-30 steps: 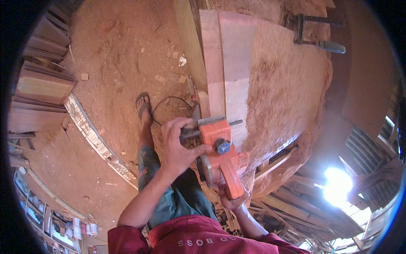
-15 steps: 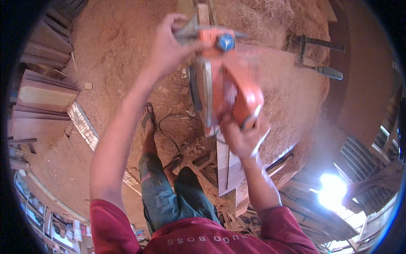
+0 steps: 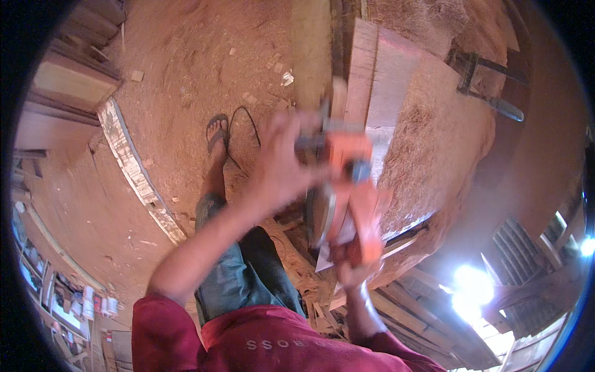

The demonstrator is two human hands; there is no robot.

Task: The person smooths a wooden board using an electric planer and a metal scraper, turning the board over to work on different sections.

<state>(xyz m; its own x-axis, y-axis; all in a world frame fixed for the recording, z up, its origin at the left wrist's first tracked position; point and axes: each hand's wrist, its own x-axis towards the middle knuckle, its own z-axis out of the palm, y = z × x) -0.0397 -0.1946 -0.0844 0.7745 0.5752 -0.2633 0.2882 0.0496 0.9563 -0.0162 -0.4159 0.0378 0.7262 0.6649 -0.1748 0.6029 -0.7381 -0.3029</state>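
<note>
An orange electric hand planer (image 3: 351, 149) with a dark front knob lies low over the near end of the work, close to my body. My right hand (image 3: 354, 268) wraps around its rear handle. My left hand (image 3: 282, 155) grips a dark part sticking out at the planer's front left side; motion smears its fingers. Beyond the tool, a reddish-brown wooden board (image 3: 387, 80) stretches away on a sawdust-covered work surface. The planer's underside and the wood directly beneath it are hidden.
A metal clamp (image 3: 508, 109) sits at the far right of the work surface. Near my sandalled foot (image 3: 217, 131), a dark cord (image 3: 253, 121) curls on the sawdust-strewn floor. Stacked boards (image 3: 71, 84) line the left; a pale, worn plank (image 3: 127, 162) lies nearer. Scrap wood (image 3: 427, 313) is piled at lower right.
Both hands have drawn the planer back toward my body and slightly right. More of the board beyond it now shows. The view has shifted a little.
</note>
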